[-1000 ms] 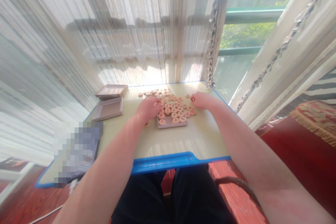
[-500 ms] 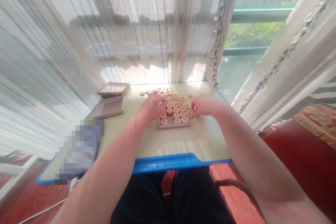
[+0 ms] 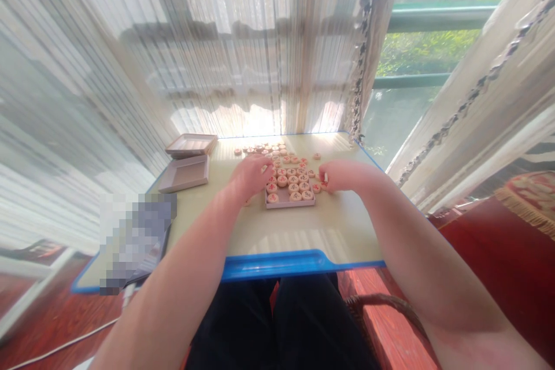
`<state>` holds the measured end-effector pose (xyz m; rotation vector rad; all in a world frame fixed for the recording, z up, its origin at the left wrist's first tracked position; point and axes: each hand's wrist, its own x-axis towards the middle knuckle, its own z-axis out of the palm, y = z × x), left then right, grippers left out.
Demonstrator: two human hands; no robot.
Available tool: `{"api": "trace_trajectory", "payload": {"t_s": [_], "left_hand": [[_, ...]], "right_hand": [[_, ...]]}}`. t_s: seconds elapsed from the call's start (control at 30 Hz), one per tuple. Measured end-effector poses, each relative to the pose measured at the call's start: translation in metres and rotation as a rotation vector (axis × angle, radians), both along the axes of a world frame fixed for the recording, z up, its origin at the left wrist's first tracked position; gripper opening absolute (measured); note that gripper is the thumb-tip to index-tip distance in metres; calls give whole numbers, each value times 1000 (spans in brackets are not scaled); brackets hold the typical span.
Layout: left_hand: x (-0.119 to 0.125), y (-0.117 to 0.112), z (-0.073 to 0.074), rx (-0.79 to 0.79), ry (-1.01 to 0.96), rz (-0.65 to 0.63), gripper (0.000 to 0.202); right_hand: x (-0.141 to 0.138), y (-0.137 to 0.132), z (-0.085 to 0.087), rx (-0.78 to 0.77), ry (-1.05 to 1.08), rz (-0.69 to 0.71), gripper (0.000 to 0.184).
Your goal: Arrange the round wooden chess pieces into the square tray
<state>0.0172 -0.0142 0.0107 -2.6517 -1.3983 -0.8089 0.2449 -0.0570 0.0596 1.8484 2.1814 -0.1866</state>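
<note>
Round wooden Chinese chess pieces [image 3: 292, 180] with red and black characters lie in rows in a shallow open box [image 3: 289, 204], with bare floor showing near its lower middle. At the box's upper left corner is my left hand [image 3: 252, 176], its fingers curled in; what they hold, if anything, is hidden. Right of the box, my right hand [image 3: 340, 175] has thumb and fingertips closed on a red-marked chess piece [image 3: 324, 185], partly covered by the fingers. Another red-marked piece [image 3: 316, 188] lies just beside it, between hand and box.
More loose pieces [image 3: 282, 152] are spread behind the box, and a single piece [image 3: 317, 156] lies at the back right. Two box parts [image 3: 184, 174] rest at the back left of the blue-edged table [image 3: 277, 266]. A pixelated dark device [image 3: 143, 243] lies at left, with a white cable.
The whole view has shifted slightly as my head moved. Both hands stay at nearly the same places by the box, and the pieces in it look unchanged.
</note>
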Motion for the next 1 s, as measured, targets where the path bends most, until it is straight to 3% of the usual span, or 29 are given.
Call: {"api": "trace_trajectory", "payload": {"t_s": [0.63,0.73,0.9,1.0], "left_hand": [[-1,-1,2,-28,43,20,28],[-1,-1,2,-22,41,22,28],[-1,0,2,-16,62,15,28],[-1,0,3,-7,74,1,28]], "right_hand": [[-1,-4,10,-14,31,27,24],[1,-7,14,65,111,21,26],[-16,-18,12,186,455,290,21],[-34,-26,3,252,506,424,14]]}}
